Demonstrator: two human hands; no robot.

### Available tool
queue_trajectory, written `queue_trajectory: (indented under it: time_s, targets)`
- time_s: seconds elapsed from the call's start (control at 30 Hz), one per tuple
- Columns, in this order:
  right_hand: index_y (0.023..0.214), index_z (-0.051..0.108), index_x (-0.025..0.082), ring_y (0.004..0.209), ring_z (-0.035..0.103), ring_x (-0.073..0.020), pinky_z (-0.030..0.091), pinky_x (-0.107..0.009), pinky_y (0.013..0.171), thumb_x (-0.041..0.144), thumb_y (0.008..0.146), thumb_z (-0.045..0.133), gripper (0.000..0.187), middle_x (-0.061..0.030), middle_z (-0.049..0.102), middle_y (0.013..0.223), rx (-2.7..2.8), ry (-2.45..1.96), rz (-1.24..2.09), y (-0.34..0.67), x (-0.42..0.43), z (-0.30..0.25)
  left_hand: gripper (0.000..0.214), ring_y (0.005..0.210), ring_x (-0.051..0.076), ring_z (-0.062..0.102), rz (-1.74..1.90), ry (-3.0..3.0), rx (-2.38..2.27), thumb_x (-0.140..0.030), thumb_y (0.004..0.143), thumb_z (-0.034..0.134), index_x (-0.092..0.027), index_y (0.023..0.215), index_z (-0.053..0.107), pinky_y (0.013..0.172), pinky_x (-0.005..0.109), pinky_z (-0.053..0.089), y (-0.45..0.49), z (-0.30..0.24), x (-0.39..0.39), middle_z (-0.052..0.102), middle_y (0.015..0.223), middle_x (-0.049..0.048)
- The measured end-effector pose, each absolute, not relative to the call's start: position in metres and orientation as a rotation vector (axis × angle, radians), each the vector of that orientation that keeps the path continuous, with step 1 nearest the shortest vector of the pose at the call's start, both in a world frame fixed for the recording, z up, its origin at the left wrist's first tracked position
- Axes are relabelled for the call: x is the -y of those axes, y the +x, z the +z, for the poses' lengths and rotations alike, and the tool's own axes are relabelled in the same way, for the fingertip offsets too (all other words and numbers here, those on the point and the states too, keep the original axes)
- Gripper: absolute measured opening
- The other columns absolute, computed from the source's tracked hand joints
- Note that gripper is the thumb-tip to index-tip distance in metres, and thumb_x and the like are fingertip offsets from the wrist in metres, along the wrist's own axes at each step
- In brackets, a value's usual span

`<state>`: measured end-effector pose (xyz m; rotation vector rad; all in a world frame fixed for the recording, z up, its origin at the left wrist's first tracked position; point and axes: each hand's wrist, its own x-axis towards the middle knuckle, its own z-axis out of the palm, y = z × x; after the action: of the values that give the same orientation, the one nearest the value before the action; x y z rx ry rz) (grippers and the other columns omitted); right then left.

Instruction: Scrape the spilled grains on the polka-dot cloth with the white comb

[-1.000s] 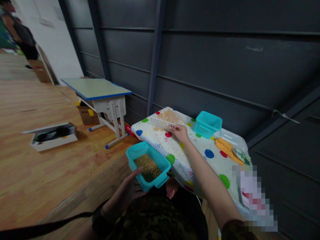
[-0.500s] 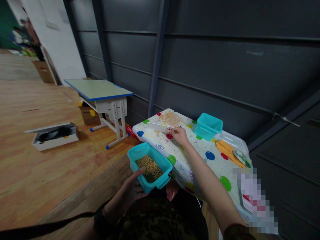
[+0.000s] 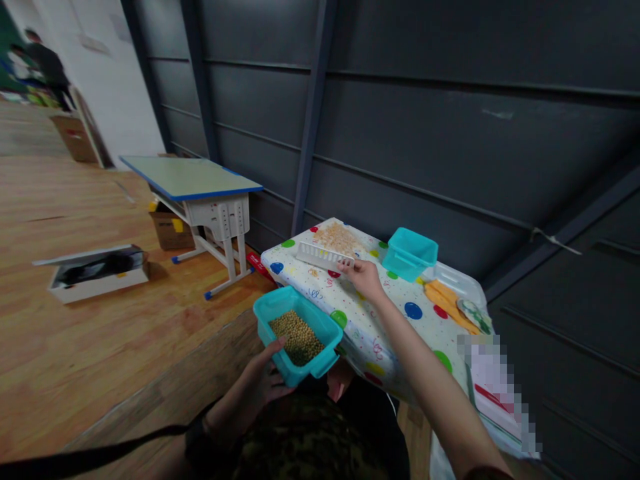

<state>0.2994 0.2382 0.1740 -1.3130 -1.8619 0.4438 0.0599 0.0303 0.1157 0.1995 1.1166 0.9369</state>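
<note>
My left hand (image 3: 264, 378) grips a teal plastic container (image 3: 297, 333) of small tan beans from below, at the near edge of a table with a dotted cloth (image 3: 350, 310). My right hand (image 3: 365, 278) reaches across that cloth and pinches the end of a white slotted strip (image 3: 321, 255). The strip stands on edge in front of a pile of pale grains (image 3: 338, 236) at the far left corner. A few loose grains lie on the cloth beside the strip.
An empty teal container (image 3: 410, 252) stands at the back of the table. Orange cloth (image 3: 445, 298) and scissors (image 3: 473, 315) lie to the right. On the wooden floor stand a blue-edged desk (image 3: 193, 181), an open white box (image 3: 93, 273) and a cardboard box (image 3: 169, 229). A person (image 3: 43, 67) stands far left.
The right hand has drawn the white strip slightly toward me and to the right. The view has shifted a little. The left hand and its container have stayed put.
</note>
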Motion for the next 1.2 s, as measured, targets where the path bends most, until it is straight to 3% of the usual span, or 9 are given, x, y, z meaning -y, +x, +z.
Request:
queue_trajectory:
  time_s: [0.27,0.63,0.9,1.2]
  targets:
    - [0.061,0.064,0.021,0.059,0.042,-0.015,0.032,-0.029,0.06,0.056,0.084,0.068,0.043,0.0025,0.048,0.056,1.756,-1.331,0.486,0.305,-0.221,0.174,0.064,0.112,0.037,0.077,0.899,0.211,-1.143,-0.049,0.099,0.062,-0.012,0.15,0.052,0.105,0.054,0.059,0.063,0.104,-0.035,0.071,0.14,0.0247]
    - [0.065,0.064,0.021,0.061,0.047,-0.0174,0.035,-0.03,0.061,0.064,0.081,0.062,0.046,0.0,0.054,0.06,1.704,-1.306,0.48,0.323,-0.217,0.168,0.063,0.105,0.036,0.079,0.919,0.257,-1.104,-0.05,0.096,0.064,-0.017,0.149,0.053,0.092,0.048,0.063,0.063,0.1,-0.031,0.075,0.132,0.0203]
    - [0.066,0.065,0.02,0.063,0.048,-0.0173,0.037,-0.03,0.062,0.068,0.08,0.064,0.05,-0.0006,0.057,0.064,1.683,-1.292,0.514,0.321,-0.216,0.165,0.069,0.112,0.037,0.076,0.905,0.294,-1.077,-0.055,0.095,0.064,-0.014,0.15,0.051,0.096,0.049,0.062,0.061,0.095,-0.032,0.068,0.145,0.0239]
    - [0.061,0.057,0.022,0.059,0.039,-0.0145,0.03,-0.029,0.057,0.07,0.081,0.062,0.052,0.0018,0.046,0.058,1.71,-1.315,0.517,0.313,-0.212,0.162,0.06,0.099,0.034,0.079,0.923,0.261,-1.109,-0.05,0.097,0.063,-0.014,0.144,0.055,0.095,0.05,0.062,0.062,0.098,-0.032,0.072,0.137,0.0224]
